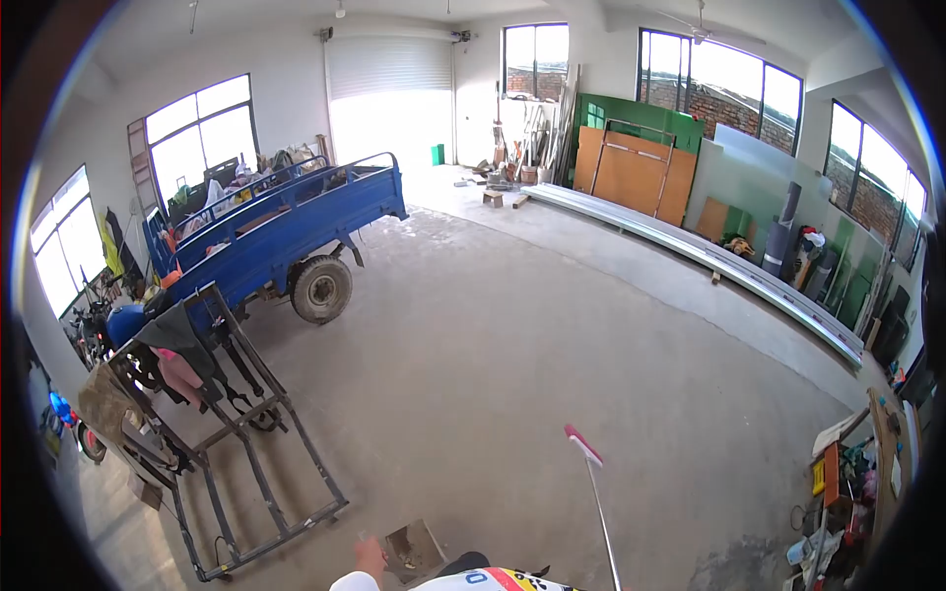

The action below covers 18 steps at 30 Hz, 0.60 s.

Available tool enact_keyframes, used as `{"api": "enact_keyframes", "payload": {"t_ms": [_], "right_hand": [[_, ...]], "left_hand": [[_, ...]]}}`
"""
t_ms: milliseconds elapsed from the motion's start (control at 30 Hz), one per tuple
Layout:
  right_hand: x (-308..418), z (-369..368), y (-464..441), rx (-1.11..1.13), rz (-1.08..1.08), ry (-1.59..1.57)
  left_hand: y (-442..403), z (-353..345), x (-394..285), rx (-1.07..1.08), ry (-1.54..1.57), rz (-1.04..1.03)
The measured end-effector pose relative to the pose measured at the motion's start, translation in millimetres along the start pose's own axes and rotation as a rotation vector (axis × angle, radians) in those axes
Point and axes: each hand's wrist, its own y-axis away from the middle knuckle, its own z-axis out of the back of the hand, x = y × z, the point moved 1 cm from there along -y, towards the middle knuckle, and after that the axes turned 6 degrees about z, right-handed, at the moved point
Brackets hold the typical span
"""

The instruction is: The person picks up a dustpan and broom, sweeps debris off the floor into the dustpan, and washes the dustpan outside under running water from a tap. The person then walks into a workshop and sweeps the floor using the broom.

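Observation:
At the bottom edge, my left hand [371, 559] is closed at the left side of a worn, brownish dustpan [415, 552], appearing to grip it. Its fingers are small and partly blurred. A broom [584, 446] with a pink-and-white head lies against the concrete floor, ahead and to the right. From its head, a thin pale handle [603, 517] runs down past the bottom edge. My right hand is out of the picture, so its hold on that handle is hidden. Part of a white patterned garment shows below.
A dark metal frame [258, 463] draped with cloths stands left, before a blue cargo tricycle [286, 229]. Long metal profiles [690, 254] lie along the right side, with boards [631, 172] behind. A cluttered workbench [887, 443] stands at the right edge.

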Motion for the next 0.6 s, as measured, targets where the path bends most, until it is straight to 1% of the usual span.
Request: {"api": "enact_keyframes", "payload": {"t_ms": [100, 167, 200, 300, 367, 400, 433, 467, 500, 600], "right_hand": [[43, 27, -131, 0.073, 0.081, -0.167], [63, 30, -226, 0.126, 0.098, -0.311], [110, 39, -253, 0.203, 0.072, -0.339], [197, 42, -333, 0.232, 0.037, -0.334], [246, 53, -384, 0.245, 0.012, -0.328], [274, 61, -409, 0.239, 0.013, -0.308], [298, 71, -428, 0.227, 0.007, -0.272], [324, 85, -441, 0.207, 0.004, -0.221], [353, 98, -455, 0.179, 0.01, -0.158], [426, 128, -485, 0.118, 0.002, -0.01]], "left_hand": [[16, -87, -23, -0.041, -0.012, 0.017], [28, -129, -26, -0.142, -0.065, 0.05], [24, -156, -33, -0.188, -0.09, 0.058], [-24, -224, -35, -0.151, 0.057, 0.057], [-65, -261, -26, -0.129, 0.037, 0.023], [-75, -298, -49, -0.102, 0.039, -0.004], [-80, -331, -63, -0.14, 0.03, 0.018], [-31, -369, -96, -0.183, 0.018, 0.052], [-4, -411, -130, -0.218, 0.016, 0.076], [-45, -491, -150, -0.112, 0.104, 0.148]]}}
